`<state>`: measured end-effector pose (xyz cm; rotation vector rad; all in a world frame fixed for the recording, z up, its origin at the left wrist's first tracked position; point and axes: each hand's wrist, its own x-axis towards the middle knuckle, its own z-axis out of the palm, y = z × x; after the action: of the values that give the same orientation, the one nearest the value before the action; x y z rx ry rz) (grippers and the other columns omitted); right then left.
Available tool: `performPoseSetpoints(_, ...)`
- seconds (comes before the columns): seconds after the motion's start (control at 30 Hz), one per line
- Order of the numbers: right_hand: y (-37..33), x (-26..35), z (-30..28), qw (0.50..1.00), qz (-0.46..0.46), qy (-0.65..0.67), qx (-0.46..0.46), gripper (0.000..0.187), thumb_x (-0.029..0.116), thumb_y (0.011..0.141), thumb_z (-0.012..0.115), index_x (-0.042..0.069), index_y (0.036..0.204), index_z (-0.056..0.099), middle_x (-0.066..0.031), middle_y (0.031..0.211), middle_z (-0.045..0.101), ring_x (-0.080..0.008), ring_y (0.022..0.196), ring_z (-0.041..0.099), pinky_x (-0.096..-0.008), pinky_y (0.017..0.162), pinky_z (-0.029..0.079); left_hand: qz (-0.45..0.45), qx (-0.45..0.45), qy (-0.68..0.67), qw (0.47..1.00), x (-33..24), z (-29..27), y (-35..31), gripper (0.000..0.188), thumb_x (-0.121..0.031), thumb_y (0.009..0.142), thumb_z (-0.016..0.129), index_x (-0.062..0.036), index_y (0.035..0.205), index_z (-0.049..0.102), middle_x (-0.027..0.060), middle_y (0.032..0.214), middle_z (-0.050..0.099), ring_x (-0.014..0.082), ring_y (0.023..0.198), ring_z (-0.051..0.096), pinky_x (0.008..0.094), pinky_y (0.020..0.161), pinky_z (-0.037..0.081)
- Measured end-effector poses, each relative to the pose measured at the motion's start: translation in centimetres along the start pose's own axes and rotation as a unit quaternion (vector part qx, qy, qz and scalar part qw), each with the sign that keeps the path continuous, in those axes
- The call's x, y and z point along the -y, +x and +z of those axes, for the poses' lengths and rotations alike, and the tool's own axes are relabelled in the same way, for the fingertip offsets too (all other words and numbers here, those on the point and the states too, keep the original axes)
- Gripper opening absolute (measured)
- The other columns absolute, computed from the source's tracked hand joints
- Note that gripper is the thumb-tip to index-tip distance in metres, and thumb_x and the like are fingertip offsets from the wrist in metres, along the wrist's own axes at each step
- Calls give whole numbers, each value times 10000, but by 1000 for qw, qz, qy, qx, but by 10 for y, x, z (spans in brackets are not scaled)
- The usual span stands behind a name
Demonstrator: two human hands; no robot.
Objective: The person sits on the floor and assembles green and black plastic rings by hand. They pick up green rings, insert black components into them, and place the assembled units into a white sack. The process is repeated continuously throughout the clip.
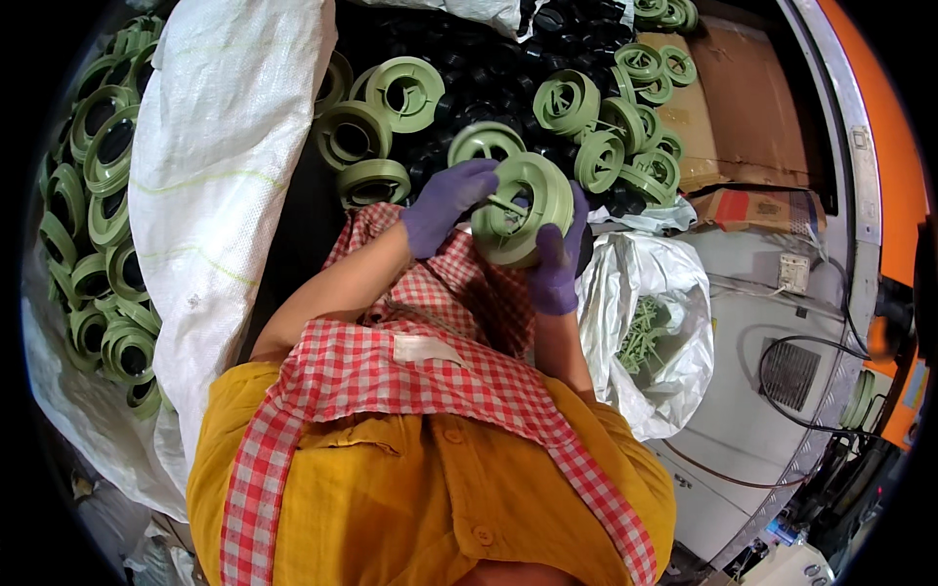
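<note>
Two gloved hands, left hand [447, 203] and right hand [555, 266], fingers pinching a green ring [523, 208], beside a white bag [674, 322], perhaps of offcuts.

Black heap of small dark plastic parts [489, 68], strewn with loose pale green round plastic spools [401, 93]; left of that heap, a white woven sack [220, 176]; right of it, brown cardboard sheets [747, 107].
</note>
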<state>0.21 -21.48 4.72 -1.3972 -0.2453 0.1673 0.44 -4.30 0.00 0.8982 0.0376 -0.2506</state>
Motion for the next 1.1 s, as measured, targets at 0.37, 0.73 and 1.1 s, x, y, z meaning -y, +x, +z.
performPoseSetpoints(0.37, -6, -14, 47, 992, 103, 66, 10, 573, 293, 795, 687, 15, 1231, 441, -48, 1027, 560, -147, 928, 551, -292, 817, 463, -33, -146, -83, 985, 2, -13, -31, 232, -208, 901, 574, -46, 1065, 546, 41, 936, 598, 98, 825, 574, 238, 739, 478)
performPoseSetpoints(0.73, 27, -53, 14, 962, 3, -89, -257, 381, 72, 809, 646, 28, 1153, 490, -69, 868, 583, -129, 761, 563, -279, 706, 484, 170, -275, -57, 945, 12, -132, -15, 483, -288, 896, 602, -26, 1272, 450, 98, 1159, 558, 179, 1032, 560, 312, 895, 458)
performPoseSetpoints(1.1, 68, -155, 8, 830, 20, -529, -178, 413, 107, 684, 652, 65, 1076, 530, -157, 967, 615, -318, 886, 609, -403, 805, 474, 187, -347, 197, 897, 11, -70, -17, 536, -203, 849, 644, 4, 1299, 441, 100, 1017, 626, 130, 915, 596, 262, 818, 474)
